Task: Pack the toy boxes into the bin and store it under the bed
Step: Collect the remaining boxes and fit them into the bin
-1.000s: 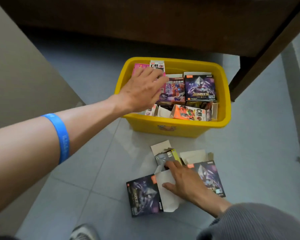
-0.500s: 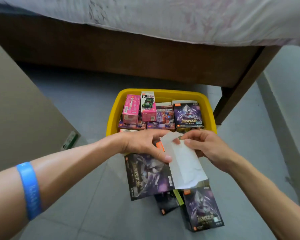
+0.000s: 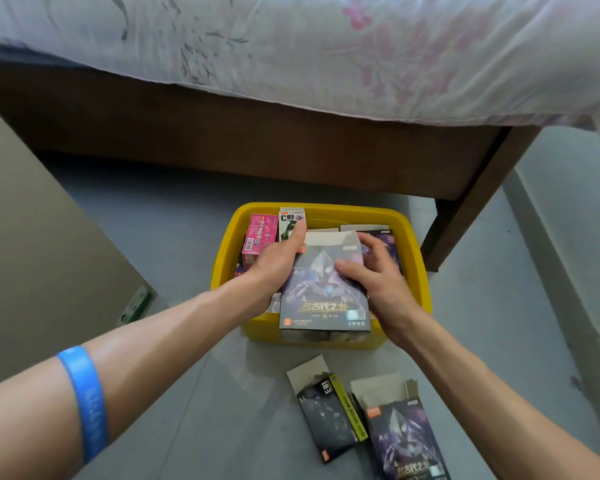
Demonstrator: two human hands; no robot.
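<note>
A yellow bin [image 3: 420, 271] stands on the floor before the bed, with several toy boxes inside. A large purple toy box [image 3: 323, 296] lies over the bin's front half. My left hand [image 3: 278, 261] grips its left edge, thumb up along the side. My right hand [image 3: 374, 271] rests on its right part with fingers spread and bent over the top. A pink box [image 3: 258, 233] and a C03 box [image 3: 291, 220] stand at the bin's back left. On the floor nearer me lie a black box [image 3: 329, 414] and a second purple box [image 3: 409, 441].
The wooden bed frame [image 3: 257, 143] with a floral sheet [image 3: 326, 46] spans the back; its leg [image 3: 465, 220] stands right of the bin. A beige cardboard surface [image 3: 32, 254] fills the left. A raised ledge [image 3: 561, 254] runs along the right. Grey tiled floor lies around.
Both hands lifted the large purple box from the floor and moved it forward onto the bin. Its white flap is now folded down. The view tilted up toward the bed.
</note>
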